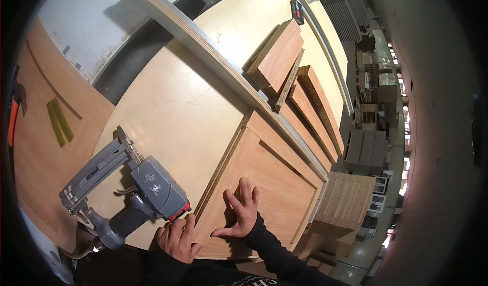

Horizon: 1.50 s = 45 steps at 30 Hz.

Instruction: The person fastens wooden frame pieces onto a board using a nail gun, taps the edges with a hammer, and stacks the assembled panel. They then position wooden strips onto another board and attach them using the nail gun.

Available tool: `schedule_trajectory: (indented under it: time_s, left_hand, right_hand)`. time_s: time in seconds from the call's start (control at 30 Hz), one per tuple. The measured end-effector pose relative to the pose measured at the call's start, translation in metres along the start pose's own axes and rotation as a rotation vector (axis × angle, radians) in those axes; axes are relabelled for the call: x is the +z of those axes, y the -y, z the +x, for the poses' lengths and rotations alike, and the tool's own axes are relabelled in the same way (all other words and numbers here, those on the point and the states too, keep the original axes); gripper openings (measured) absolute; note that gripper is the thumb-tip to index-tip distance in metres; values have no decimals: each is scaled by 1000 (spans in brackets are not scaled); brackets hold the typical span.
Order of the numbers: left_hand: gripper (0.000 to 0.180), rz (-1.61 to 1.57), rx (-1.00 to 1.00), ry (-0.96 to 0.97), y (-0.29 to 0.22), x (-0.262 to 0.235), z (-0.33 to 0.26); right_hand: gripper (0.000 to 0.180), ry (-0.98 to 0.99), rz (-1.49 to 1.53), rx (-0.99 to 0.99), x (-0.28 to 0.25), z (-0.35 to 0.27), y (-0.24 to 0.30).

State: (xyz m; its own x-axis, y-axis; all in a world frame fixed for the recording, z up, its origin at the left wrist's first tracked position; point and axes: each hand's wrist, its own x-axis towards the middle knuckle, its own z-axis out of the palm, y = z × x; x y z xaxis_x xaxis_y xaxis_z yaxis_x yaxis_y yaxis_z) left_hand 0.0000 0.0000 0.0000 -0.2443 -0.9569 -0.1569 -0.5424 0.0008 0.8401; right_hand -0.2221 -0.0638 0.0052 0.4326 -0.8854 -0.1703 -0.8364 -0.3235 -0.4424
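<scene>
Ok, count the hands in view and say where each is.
2. The left hand rests at the near edge of the wooden panel, beside the grey nail gun. The right hand lies flat on that panel.

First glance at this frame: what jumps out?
The grey pneumatic nail gun lies on the pale worktop at lower left, nose toward the wood. Just right of it, the right hand presses flat on a reddish wood panel, while the left hand rests at the panel's near edge beside the gun. Farther back, a stack of veneered boards leans along a long plywood rail.
</scene>
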Motion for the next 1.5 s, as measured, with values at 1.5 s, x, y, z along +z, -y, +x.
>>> schedule_trajectory:
  time_s: [1.5]
  left_hand:
    - [71,-142,44,43,21,-1,10]
  right_hand:
    - [108,3,-20,24,9,4,-5]
